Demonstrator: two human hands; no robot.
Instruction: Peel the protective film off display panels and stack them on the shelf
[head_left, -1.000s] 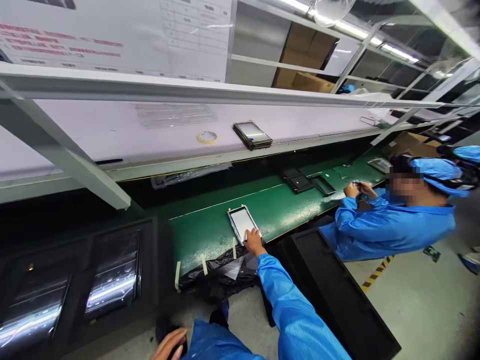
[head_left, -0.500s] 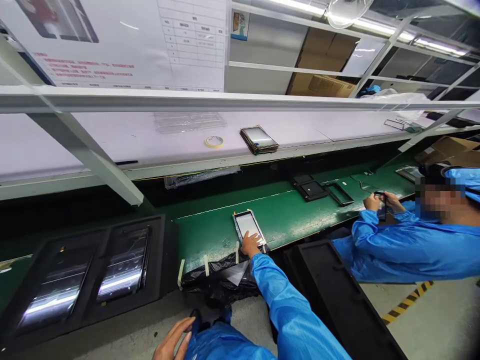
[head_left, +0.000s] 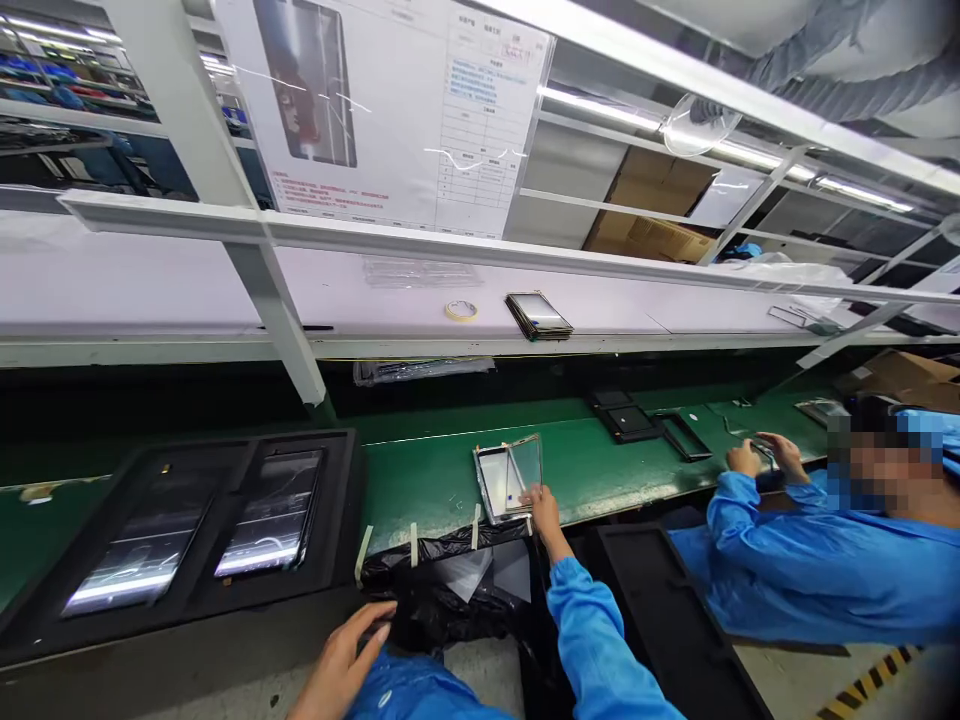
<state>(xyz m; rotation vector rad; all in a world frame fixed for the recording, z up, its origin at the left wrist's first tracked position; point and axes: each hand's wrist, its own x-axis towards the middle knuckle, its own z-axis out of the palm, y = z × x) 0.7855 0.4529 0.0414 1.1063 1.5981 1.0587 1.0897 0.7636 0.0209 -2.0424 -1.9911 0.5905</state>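
Note:
My right hand (head_left: 544, 505) reaches out to the green conveyor belt (head_left: 420, 470) and pinches the near corner of a clear film (head_left: 524, 468), lifting it off a white-faced screen panel (head_left: 495, 480) that lies flat on the belt. My left hand (head_left: 343, 655) hovers low near my lap with fingers spread and holds nothing. It is close to a black plastic bag (head_left: 442, 580) taped to the belt's front edge.
A black tray (head_left: 202, 520) with two glossy panels sits on the left. A stack of panels (head_left: 538, 315) and a tape roll (head_left: 460, 310) lie on the white shelf. A co-worker's hands (head_left: 761, 458) work at the right. Black frames (head_left: 645, 425) lie on the belt.
My right hand went from resting flat on the panel's near edge to pinching and peeling up the clear film. My left hand rose and spread. My head tilted upward.

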